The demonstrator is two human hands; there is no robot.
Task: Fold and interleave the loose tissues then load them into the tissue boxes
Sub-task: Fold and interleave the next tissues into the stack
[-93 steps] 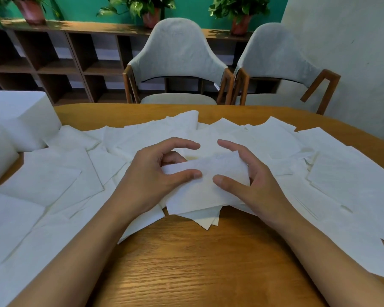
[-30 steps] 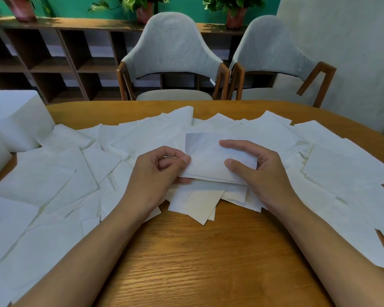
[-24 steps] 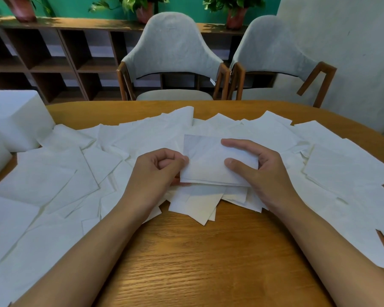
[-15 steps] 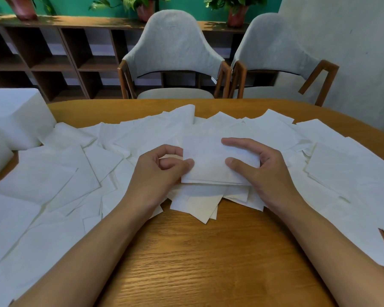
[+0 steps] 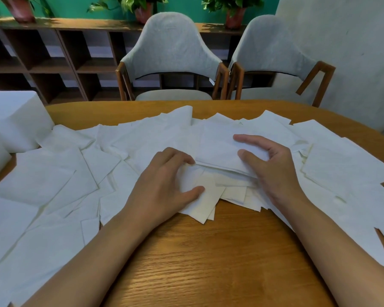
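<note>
Paper-thin white tissue is all I have to work with, so I treat everything as nearly weightless, limp, and easy to tear or crease. I judge that the folded stack (image 5: pixel 217 151) would slide apart if lifted by one corner. It wants support along a whole short end, thumb in front and fingers flat above. It lies in the middle of the surface (image 5: pixel 208 251), on top of other sheets and between my two hands.

My right hand (image 5: pixel 275 173) has the stack's right end: forefinger laid across the top, thumb against the near edge, the other fingers curled round the side. My left hand (image 5: pixel 162 187) sits at the stack's left end. Its fingers curl down at the corner and its thumb presses on the cream sheets (image 5: pixel 204 196) that stick out beneath, so those sheets are pinched between thumb and fingers.

Loose tissues (image 5: pixel 53 180) cover most of the rest, overlapping to the left, to the right and behind. Dragging the stack would likely carry some along, since tissue clings to tissue. A bare stretch of wood lies just before me. A white block (image 5: pixel 16 120) stands at the far left, and I cannot tell whether it is a tissue box. Two grey chairs (image 5: pixel 171 52) stand beyond the far edge, well out of the way.
</note>
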